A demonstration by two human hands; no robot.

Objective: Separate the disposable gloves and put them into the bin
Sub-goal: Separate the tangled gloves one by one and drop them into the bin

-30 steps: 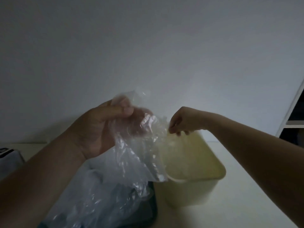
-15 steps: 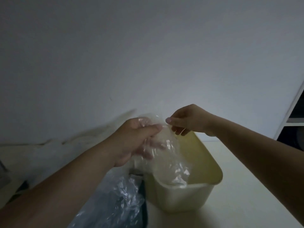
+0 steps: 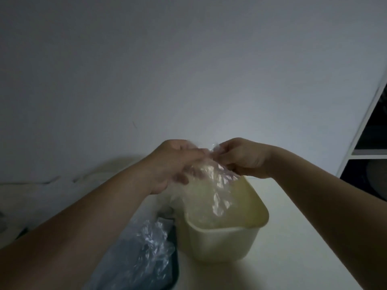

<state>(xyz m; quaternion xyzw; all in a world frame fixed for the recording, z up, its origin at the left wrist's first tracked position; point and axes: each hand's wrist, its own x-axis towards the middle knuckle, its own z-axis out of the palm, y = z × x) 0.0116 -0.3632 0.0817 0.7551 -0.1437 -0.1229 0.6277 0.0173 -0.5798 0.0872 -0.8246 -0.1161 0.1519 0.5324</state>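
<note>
While both hands are meeting above the cream bin, they are gripping one clear disposable glove between them.
The left hand is curling its fingers round the crumpled upper part of the plastic, and the right hand, just beside it, is pinching the top edge between thumb and fingertips. The glove is hanging down from both grips, its lower end dangling over the bin's open top; whether it is touching the inside I cannot tell. The bin is sitting on a pale table. To its left, a heap of clear gloves is lying on a dark tray. A white shelf unit is standing far right.
</note>
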